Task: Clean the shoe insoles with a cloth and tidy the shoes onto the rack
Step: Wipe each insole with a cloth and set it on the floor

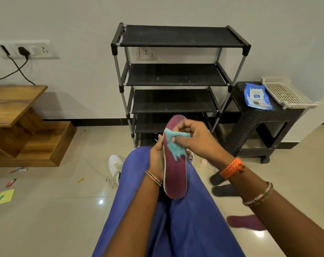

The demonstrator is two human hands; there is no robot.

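A maroon insole (175,179) stands tilted on my lap, toe end up. My left hand (156,156) grips its left edge. My right hand (192,138) presses a turquoise cloth (174,145) against the upper half of the insole. A second maroon insole (246,222) lies on the floor at my right. A white shoe (115,167) lies on the floor left of my knee. Two dark insoles (223,184) lie on the floor to the right. The black shoe rack (176,76) stands against the wall straight ahead, its shelves bare.
A black woven stool (259,127) right of the rack carries a blue wipes packet (256,96) and a white perforated tray (285,92). A wooden stepped unit (18,123) stands at the left. Small items and a yellow card (6,195) litter the floor at left.
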